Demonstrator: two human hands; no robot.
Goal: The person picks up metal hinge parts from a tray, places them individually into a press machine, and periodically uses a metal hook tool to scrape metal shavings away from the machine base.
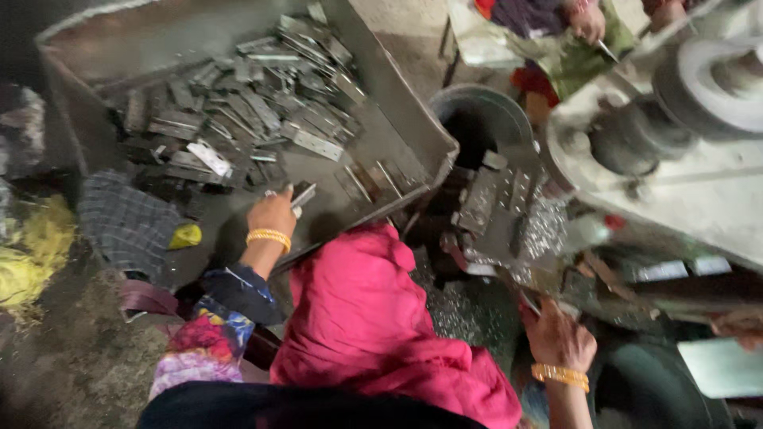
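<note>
My left hand (273,213), with a gold bangle at the wrist, reaches into a large grey metal tray (397,103) and is closed on a small flat metal piece (302,193). A heap of flat perforated metal strips (254,111) fills the tray beyond it. My right hand (556,338), also with a bangle, sits low by the press machine (675,159) and grips a thin metal strip (531,302). Metal pieces lie on the machine bed (497,199) above that hand. A pink cloth (366,318) covers my lap between the two arms.
A round dark bin (481,119) stands behind the tray's corner. Shiny metal shavings (457,314) litter the floor under the machine. A checked cloth (127,222) and yellow rags (32,246) lie at the left. Another person's hand (590,24) works at the top.
</note>
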